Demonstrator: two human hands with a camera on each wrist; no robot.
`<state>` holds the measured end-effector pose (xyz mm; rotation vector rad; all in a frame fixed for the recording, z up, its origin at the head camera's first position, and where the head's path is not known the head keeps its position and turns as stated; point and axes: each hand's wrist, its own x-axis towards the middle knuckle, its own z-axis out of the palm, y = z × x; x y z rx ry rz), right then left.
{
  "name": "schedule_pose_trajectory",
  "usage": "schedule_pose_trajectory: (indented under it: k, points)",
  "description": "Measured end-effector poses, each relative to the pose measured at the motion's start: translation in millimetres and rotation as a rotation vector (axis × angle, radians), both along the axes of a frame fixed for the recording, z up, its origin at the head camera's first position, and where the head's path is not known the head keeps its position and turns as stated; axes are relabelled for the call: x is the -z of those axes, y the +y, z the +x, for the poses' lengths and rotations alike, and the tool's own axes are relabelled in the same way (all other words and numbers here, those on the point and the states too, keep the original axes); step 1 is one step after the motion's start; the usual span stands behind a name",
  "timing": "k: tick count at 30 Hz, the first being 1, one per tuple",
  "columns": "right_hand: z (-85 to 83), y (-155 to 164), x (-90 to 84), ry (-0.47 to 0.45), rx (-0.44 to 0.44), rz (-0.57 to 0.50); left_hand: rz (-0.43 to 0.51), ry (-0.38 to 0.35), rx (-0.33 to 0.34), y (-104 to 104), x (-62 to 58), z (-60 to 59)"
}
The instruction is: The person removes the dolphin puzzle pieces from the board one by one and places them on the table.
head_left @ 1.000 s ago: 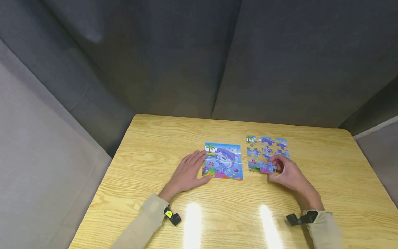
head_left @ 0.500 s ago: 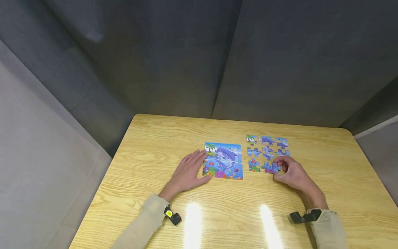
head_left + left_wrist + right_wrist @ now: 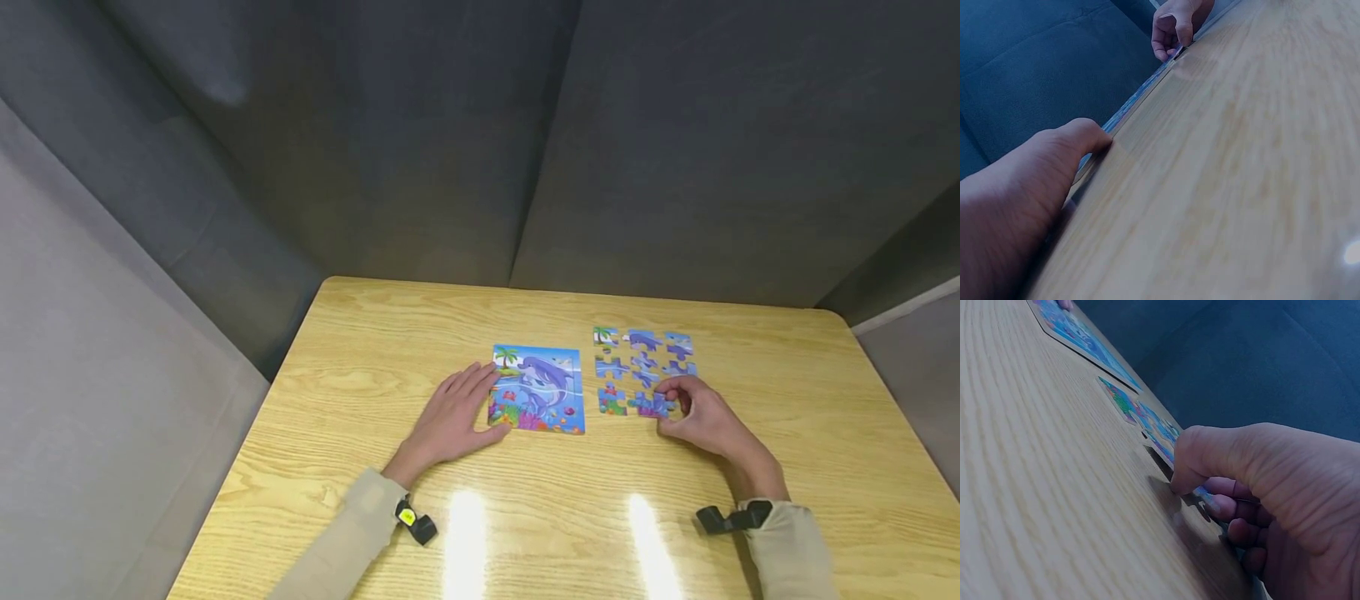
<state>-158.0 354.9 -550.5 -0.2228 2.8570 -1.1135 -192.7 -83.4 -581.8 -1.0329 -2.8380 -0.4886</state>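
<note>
In the head view, my left hand [image 3: 452, 419] rests against the left side of a square dolphin puzzle board [image 3: 542, 390], fingers extended onto its left edge and the thumb at its lower edge. My right hand [image 3: 703, 423] pinches a blue and purple puzzle piece [image 3: 649, 406] between thumb and fingers, in the bottom row of loose pieces. The right wrist view shows this piece tilted a little off the table, with a shadow under it. Left of it lies a corner piece [image 3: 612, 402] with a red crab; beyond it is a blue middle piece [image 3: 645, 368].
More loose pieces lie in rows to the right of the board, among them a palm-tree piece [image 3: 605, 336] and a dolphin-head piece [image 3: 642, 339]. The wooden table [image 3: 390, 333] ends at a dark curtain-like partition [image 3: 420, 167].
My right hand has shifted right with the pinched piece, away from the crab corner piece, then slightly back left in the last half second. My left hand has stayed put.
</note>
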Motion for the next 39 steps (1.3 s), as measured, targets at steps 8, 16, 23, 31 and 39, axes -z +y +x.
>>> schedule_pose_trajectory:
  k: [8, 16, 23, 31, 39]
  points:
    - [-0.2, 1, -0.4, -0.006, -0.008, 0.006, 0.006, -0.001, 0.000, 0, 0.0, 0.5]
    - [-0.8, 2, 0.4, 0.024, -0.015, 0.016, 0.015, -0.006, 0.003, 0, -0.9, 0.9]
    - [-0.6, 3, 0.8, 0.034, -0.013, 0.013, 0.001, -0.005, -0.004, 0, -0.4, 0.3]
    - [4.9, -6, -7.2, 0.048, -0.028, -0.078, 0.000, -0.014, -0.006, -2, -0.8, 3.1]
    - [2.7, -39, -19.1, 0.140, -0.157, -0.109, -0.009, -0.017, -0.009, 0, -0.8, 1.2]
